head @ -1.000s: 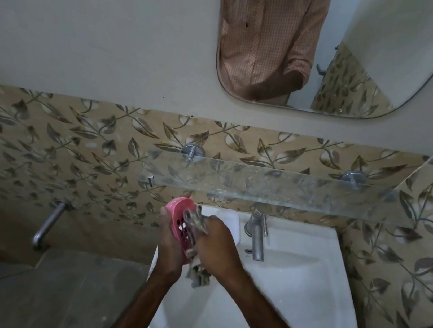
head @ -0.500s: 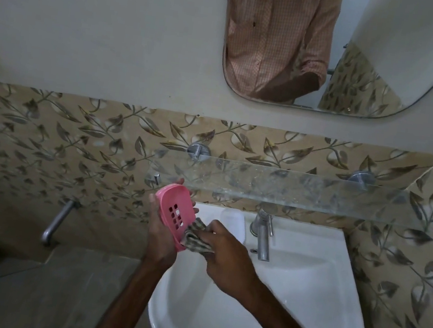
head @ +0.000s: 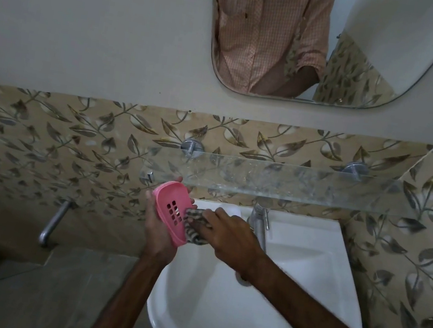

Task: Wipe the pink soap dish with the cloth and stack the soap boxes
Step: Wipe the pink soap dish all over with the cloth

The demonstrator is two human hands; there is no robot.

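Observation:
My left hand [head: 157, 228] holds the pink soap dish [head: 171, 210] tilted on edge above the left rim of the basin, its slotted inside facing right. My right hand [head: 230, 238] grips a patterned grey-and-white cloth [head: 195, 225] and presses it against the lower right edge of the dish. No soap boxes are in view.
A white washbasin [head: 288, 299] with a chrome tap [head: 259, 220] lies below my hands. A glass shelf [head: 290, 182] on chrome pegs runs just above them. A wall spout [head: 53, 220] sticks out at the left. A mirror [head: 324, 40] hangs above.
The cloth has slid from the middle of the dish down to its lower right edge. More of the dish's slotted inside is uncovered, and both hands sit slightly higher.

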